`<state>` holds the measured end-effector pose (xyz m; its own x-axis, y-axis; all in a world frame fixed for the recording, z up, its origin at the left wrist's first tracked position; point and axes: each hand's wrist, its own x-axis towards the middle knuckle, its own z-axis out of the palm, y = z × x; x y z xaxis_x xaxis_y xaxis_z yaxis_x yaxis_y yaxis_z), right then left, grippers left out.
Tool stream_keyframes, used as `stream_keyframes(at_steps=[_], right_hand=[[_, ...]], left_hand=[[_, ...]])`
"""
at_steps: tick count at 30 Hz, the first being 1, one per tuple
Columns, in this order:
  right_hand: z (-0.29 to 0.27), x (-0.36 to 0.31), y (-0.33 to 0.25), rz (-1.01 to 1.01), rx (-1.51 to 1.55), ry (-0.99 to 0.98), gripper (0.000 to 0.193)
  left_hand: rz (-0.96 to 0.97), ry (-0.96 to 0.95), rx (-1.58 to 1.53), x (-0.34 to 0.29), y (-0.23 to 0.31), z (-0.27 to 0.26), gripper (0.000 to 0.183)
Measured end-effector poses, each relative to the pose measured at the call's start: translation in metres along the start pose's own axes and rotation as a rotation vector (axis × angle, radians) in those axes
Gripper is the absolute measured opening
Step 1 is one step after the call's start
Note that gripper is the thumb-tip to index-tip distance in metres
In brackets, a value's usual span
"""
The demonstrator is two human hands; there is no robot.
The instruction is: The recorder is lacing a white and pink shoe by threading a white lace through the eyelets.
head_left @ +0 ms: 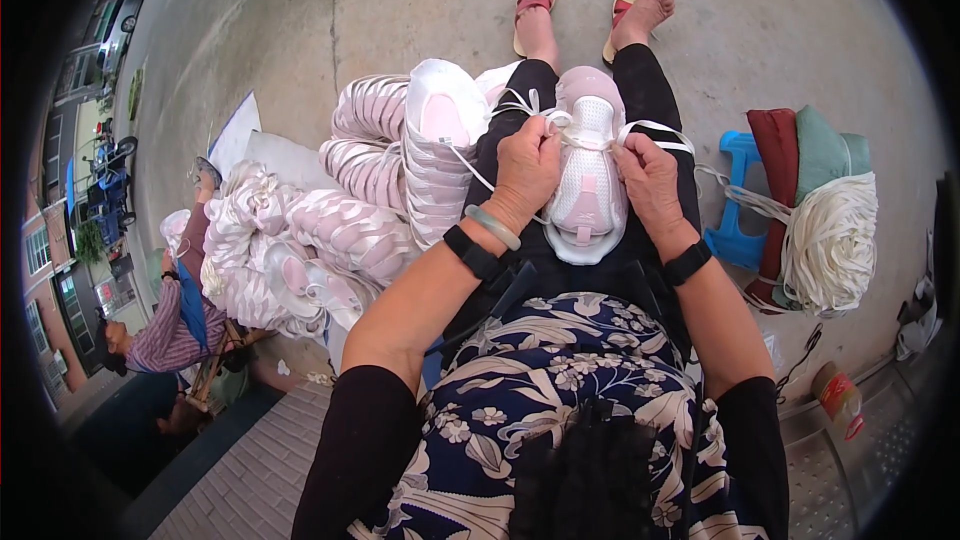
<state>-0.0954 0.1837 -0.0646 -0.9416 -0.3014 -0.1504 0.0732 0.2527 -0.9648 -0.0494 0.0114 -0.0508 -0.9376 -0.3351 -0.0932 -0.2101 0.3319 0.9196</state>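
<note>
A white and pink sneaker upper [588, 175] rests on my lap between my thighs, its pink toe pointing away from me. A flat white shoelace [655, 127] runs across its lacing area, with loops and ends hanging off both sides. My left hand [528, 162] pinches the lace at the shoe's left edge. On the right edge, my right hand [650, 175] has its fingertips closed on the lace too. The fingers of both hands are bent close above the shoe, partly hiding the lace between them.
Nested stacks of pink and white shoe uppers [365, 160] lie close on my left. To the right, a bundle of white laces [830, 245] lies over red and green cushions [815, 150] on a blue plastic stool [737, 205]. Another person [165, 325] sits at far left. A plastic bottle [838, 395] lies lower right.
</note>
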Motion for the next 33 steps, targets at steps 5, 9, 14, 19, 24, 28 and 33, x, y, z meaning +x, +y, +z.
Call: stream_keyframes(at_steps=[5,9,14,19,24,28,33], right_hand=[[-0.002,0.000,-0.004,-0.040,-0.054,0.017,0.012],[0.001,-0.002,-0.004,-0.043,0.020,0.069,0.011],[-0.006,-0.003,0.001,0.009,-0.057,0.025,0.012],[-0.006,-0.007,-0.019,-0.040,-0.280,0.080,0.012],[0.003,-0.008,-0.035,-0.507,-0.362,0.083,0.008],[0.009,-0.004,-0.045,-0.568,-0.444,0.048,0.012],[0.009,0.001,-0.036,-0.604,-0.464,-0.005,0.014]], left_hand=[[0.105,0.024,0.134,0.000,0.008,-0.002,0.006],[0.145,0.015,0.180,0.005,0.012,-0.002,0.007],[0.255,-0.063,0.403,0.010,0.020,0.003,0.011],[-0.037,-0.148,0.117,0.022,-0.002,0.000,0.011],[0.051,-0.155,0.202,0.014,0.002,-0.004,0.012],[-0.044,-0.096,0.013,0.009,0.002,-0.006,0.018],[0.010,-0.063,0.107,-0.008,0.029,-0.013,0.037]])
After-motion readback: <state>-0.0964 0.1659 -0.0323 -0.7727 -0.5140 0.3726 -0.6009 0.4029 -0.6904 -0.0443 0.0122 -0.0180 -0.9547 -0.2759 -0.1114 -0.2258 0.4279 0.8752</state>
